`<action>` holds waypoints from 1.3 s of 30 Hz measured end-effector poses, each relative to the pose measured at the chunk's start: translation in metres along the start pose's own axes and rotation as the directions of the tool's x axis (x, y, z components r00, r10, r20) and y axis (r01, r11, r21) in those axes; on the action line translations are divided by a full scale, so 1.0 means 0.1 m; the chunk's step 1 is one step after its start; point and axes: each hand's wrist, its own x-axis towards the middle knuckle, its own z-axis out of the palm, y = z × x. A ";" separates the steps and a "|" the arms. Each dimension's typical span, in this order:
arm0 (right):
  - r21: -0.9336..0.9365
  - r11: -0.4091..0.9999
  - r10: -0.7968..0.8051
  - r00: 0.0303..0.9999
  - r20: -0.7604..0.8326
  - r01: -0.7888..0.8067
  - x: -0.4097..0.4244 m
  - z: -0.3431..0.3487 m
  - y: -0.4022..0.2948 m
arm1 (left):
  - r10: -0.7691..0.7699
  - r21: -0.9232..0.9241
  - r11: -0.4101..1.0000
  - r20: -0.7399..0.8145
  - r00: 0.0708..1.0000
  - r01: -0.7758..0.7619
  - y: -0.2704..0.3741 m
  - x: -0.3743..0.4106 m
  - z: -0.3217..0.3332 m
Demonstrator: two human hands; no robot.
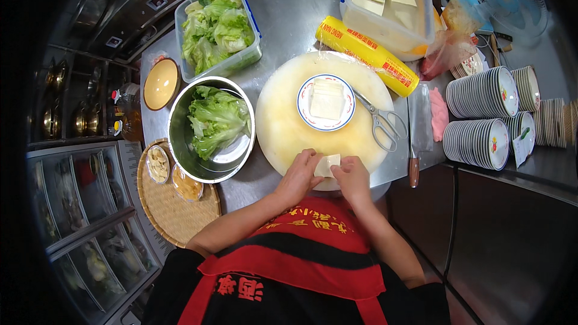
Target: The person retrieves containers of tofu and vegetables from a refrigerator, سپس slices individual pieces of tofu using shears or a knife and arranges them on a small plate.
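Between my left hand and my right hand is a small white slice of tofu, gripped at its two sides. Both hands are over the near edge of a round white cutting board. Farther up the board stands a small plate with a blue rim, bearing overlapping tofu slices. A pair of metal scissors lies to the right of the plate, its blades pointing towards the plate's rim.
A yellow cling film roll lies behind the board, beside a tub of tofu blocks. A cleaver rests at right, near stacked plates. To the left are a steel pot with lettuce, a lettuce tub and a woven tray.
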 end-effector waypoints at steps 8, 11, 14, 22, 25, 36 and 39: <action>0.123 0.972 -0.220 0.956 0.194 0.199 -0.01 -0.28 -0.45 | -0.167 -0.478 0.824 0.311 0.936 0.305 -0.23 0.19 -0.40; 0.300 0.947 -0.200 0.942 0.268 0.116 0.16 -0.41 -0.75 | -0.161 -0.835 0.417 0.320 0.934 0.358 -0.18 0.43 -0.61; 0.384 0.914 -0.250 0.928 0.276 0.132 0.40 -0.43 -0.89 | -0.233 -0.852 0.376 0.293 0.927 0.364 -0.22 0.71 -0.67; 0.125 0.982 -0.157 0.981 0.114 0.143 0.99 -0.12 -0.74 | -0.495 -0.556 0.712 0.036 0.868 0.429 -0.22 1.14 -0.61; 0.026 0.977 -0.210 0.978 0.011 0.210 0.98 -0.07 -0.76 | -0.474 -0.459 0.801 -0.095 0.875 0.384 -0.23 1.16 -0.51; -0.337 0.879 -0.389 0.916 -0.095 0.338 0.90 -0.07 -0.90 | -0.292 -0.084 0.956 -0.320 0.901 0.280 -0.07 1.17 -0.48; -0.380 0.836 -0.495 0.844 -0.207 0.397 0.76 -0.18 -0.90 | -0.185 0.037 0.975 -0.396 0.900 0.217 -0.04 1.05 -0.53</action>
